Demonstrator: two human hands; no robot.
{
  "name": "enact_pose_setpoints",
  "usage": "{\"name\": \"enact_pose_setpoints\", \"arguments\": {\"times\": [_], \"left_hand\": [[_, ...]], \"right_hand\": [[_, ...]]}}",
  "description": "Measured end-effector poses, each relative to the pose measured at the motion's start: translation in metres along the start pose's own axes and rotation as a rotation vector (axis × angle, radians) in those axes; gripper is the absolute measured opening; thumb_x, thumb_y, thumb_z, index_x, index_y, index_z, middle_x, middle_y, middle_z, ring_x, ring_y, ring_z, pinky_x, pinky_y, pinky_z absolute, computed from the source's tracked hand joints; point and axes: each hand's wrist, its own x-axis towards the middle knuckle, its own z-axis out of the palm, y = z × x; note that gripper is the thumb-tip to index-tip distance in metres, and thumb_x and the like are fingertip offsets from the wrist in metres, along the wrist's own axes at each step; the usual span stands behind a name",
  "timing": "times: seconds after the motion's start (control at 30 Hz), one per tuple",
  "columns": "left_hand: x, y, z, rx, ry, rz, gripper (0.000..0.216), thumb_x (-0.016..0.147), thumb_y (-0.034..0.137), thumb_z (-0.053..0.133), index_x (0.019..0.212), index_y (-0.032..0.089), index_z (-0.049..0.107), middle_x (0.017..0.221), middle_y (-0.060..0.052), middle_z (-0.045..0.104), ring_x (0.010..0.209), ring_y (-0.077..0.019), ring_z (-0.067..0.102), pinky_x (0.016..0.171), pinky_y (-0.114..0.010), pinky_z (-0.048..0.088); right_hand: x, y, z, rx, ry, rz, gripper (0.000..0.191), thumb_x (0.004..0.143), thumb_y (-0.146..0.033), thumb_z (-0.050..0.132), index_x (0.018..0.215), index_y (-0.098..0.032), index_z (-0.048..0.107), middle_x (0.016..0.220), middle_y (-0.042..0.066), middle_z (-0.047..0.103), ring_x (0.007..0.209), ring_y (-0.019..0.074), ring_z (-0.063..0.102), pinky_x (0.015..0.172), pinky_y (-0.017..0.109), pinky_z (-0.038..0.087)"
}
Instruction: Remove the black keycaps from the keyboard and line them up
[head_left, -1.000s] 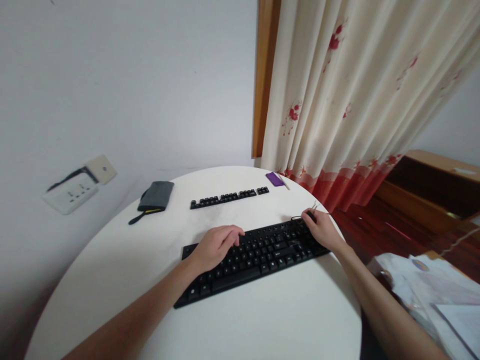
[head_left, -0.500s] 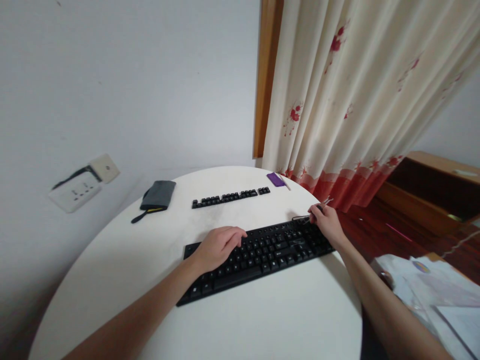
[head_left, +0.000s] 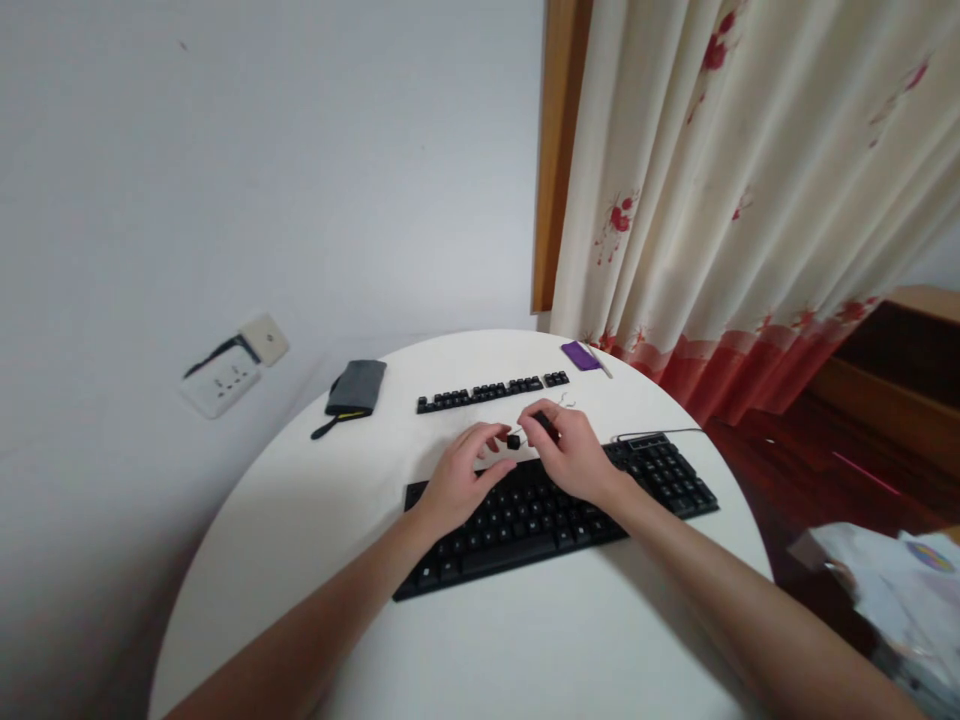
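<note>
A black keyboard (head_left: 517,535) lies tilted across the white table, under both of my hands. My right hand (head_left: 566,445) is closed on a keycap puller (head_left: 546,424) with a black handle and thin wires showing past the fingers. At the puller's left wire end hangs a black keycap (head_left: 513,441), above the keyboard's back edge. My left hand (head_left: 465,475) is open beside the keycap, thumb and fingers apart around it. Whether a fingertip touches the cap I cannot tell. Farther back, loose black keycaps (head_left: 487,392) stand in rows.
A grey pouch (head_left: 356,388) with a strap lies at the back left of the round white table (head_left: 315,560). A purple item (head_left: 580,355) and a thin stick (head_left: 601,364) rest at the back right. The keyboard's cable (head_left: 660,433) runs off the right edge.
My right hand has moved left from the keyboard's right end, bringing the puller with a keycap to my left hand. My left hand has lifted and spread its fingers. The view has shifted slightly.
</note>
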Motion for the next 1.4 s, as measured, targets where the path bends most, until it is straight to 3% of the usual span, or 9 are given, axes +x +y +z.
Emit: {"name": "enact_pose_setpoints", "arguments": {"times": [0.1,0.37,0.63,0.87,1.03,1.17,1.3,1.4], "left_hand": [[0.002,0.000,0.001,0.032,0.004,0.035,0.016,0.092,0.028,0.060,0.106,0.020,0.063,0.103,-0.006,0.067,0.095,-0.0196,0.062,0.087,-0.035,0.052],[0.004,0.004,0.000,0.012,0.058,-0.006,0.013,0.084,0.026,0.070,0.095,0.020,0.068,0.092,-0.003,0.071,0.085,-0.0185,0.065,0.083,-0.034,0.055],[0.003,0.005,0.000,-0.050,0.056,-0.037,0.027,0.077,0.023,0.077,0.102,0.019,0.066,0.094,-0.002,0.070,0.085,-0.0170,0.064,0.082,-0.032,0.054],[0.002,0.005,0.000,-0.088,0.040,0.055,0.014,0.086,0.031,0.070,0.093,0.019,0.070,0.102,-0.008,0.073,0.096,-0.0213,0.067,0.091,-0.039,0.054],[0.004,0.002,-0.001,-0.077,0.130,0.029,0.012,0.085,0.026,0.071,0.095,0.020,0.067,0.098,-0.006,0.070,0.090,-0.0188,0.064,0.078,-0.032,0.054],[0.004,0.001,-0.001,-0.048,0.132,0.017,0.012,0.084,0.026,0.073,0.093,0.019,0.067,0.091,-0.003,0.069,0.080,-0.0162,0.062,0.073,-0.029,0.051],[0.003,0.002,-0.003,-0.025,0.146,0.020,0.019,0.081,0.033,0.077,0.090,0.019,0.067,0.085,-0.002,0.069,0.077,-0.0165,0.061,0.072,-0.029,0.050],[0.003,0.003,-0.004,-0.027,0.153,0.035,0.022,0.079,0.038,0.078,0.087,0.019,0.067,0.082,-0.001,0.068,0.075,-0.0163,0.060,0.070,-0.028,0.050]], "right_hand": [[-0.013,0.003,0.012,0.036,0.005,-0.033,0.019,0.097,-0.029,0.049,0.090,-0.020,0.065,0.089,0.004,0.070,0.076,0.0163,0.064,0.072,0.028,0.047],[-0.028,0.007,0.019,0.047,0.068,0.001,0.016,0.096,-0.028,0.051,0.092,-0.021,0.066,0.085,0.003,0.070,0.079,0.0179,0.065,0.076,0.029,0.049],[-0.030,0.006,0.026,0.067,0.082,0.072,0.021,0.097,-0.031,0.050,0.091,-0.020,0.066,0.083,0.003,0.070,0.072,0.0170,0.064,0.072,0.028,0.049],[-0.028,0.014,0.029,0.215,0.239,0.266,0.025,0.096,-0.036,0.050,0.080,-0.020,0.059,0.064,-0.001,0.059,0.055,0.0143,0.055,0.057,0.025,0.044],[-0.025,0.020,0.023,0.100,0.241,0.223,0.022,0.096,-0.031,0.048,0.080,-0.020,0.058,0.075,0.003,0.064,0.071,0.0179,0.060,0.070,0.028,0.046],[-0.024,0.020,0.015,0.057,0.104,0.057,0.020,0.098,-0.023,0.041,0.096,-0.019,0.061,0.091,0.005,0.064,0.086,0.0186,0.060,0.082,0.031,0.046],[-0.026,0.014,0.013,-0.019,-0.093,-0.068,0.023,0.096,-0.018,0.046,0.110,-0.022,0.064,0.094,0.006,0.063,0.086,0.0189,0.059,0.080,0.032,0.046],[-0.027,0.013,0.013,-0.068,-0.135,-0.077,0.019,0.093,-0.018,0.055,0.108,-0.023,0.066,0.093,0.005,0.063,0.085,0.0190,0.059,0.077,0.031,0.045]]}}
